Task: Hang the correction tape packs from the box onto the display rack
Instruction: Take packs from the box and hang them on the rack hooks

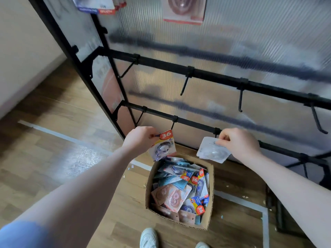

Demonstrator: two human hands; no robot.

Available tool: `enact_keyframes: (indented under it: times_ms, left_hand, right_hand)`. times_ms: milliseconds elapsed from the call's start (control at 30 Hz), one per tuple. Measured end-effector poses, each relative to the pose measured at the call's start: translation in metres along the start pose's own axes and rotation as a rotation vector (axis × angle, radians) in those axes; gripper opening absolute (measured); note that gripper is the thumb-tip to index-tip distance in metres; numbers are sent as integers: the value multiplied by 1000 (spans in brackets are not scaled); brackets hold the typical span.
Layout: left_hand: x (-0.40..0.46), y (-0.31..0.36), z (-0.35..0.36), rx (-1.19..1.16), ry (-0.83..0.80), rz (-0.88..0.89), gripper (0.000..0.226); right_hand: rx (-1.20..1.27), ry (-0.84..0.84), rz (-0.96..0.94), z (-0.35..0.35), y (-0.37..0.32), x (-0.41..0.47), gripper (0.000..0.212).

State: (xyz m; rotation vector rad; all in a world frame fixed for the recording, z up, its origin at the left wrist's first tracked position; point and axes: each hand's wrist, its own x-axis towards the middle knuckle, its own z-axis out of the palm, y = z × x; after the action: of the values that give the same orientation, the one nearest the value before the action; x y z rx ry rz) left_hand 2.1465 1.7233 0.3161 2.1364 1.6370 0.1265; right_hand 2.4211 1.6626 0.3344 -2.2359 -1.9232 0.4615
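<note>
Left hand (141,138) pinches the top edge of a colour-printed pack (163,145) at a bottom-rail hook (173,124). Box (210,194) below, part full. Right hand (236,142) pinches a white-backed pack (211,151) near the next hook (216,131). Packs look light, stiff carded blisters; best held by the card top beside the hang hole.

Cardboard box (211,194) — glossy plastic packs (172,196)

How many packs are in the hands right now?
2. The left hand pinches a yellow pack with a red 36 tag at a lower-rail hook; the right hand pinches a white, back-facing pack at the next hook.
</note>
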Motion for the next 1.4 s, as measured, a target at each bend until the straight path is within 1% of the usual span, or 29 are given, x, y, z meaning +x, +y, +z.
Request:
enact_keyframes:
  times_ms: [133,300,433,533,667,800,900,1033,1200,1300,1400]
  left_hand:
    - [-4,19,-53,31,20,47,19]
    - [-4,45,-118,76,68,74,18]
    - [-8,64,-168,98,121,96,21]
    - [-15,75,-204,97,145,121,18]
    - [-27,83,-250,82,236,123,15]
    - [-40,86,-283,122,305,134,14]
    - [-50,82,-305,99,354,117,14]
    - [-56,72,-331,104,404,148,16]
    - [-50,58,-366,134,389,218,17]
    - [-42,41,-387,105,352,246,16]
    - [-34,24,-411,113,329,253,13]
  right_hand:
    - [22,13,-48,-51,-22,-2,14]
    - [-36,55,-129,-114,-49,-2,13]
    - [-3,116,-152,-163,-66,-2,18]
    - [16,131,-179,-197,-78,-3,18]
    - [7,171,-262,-240,-97,-5,16]
    - [-31,216,-310,-270,-116,-4,15]
    - [-17,242,-355,-289,-134,-4,12]
    - [-34,260,-410,-307,-161,1,11]
    - [13,296,-452,-325,-201,11,17]
    - [11,334,-461,-334,-227,21,9]
    - [31,371,-460,-338,-251,30,9]
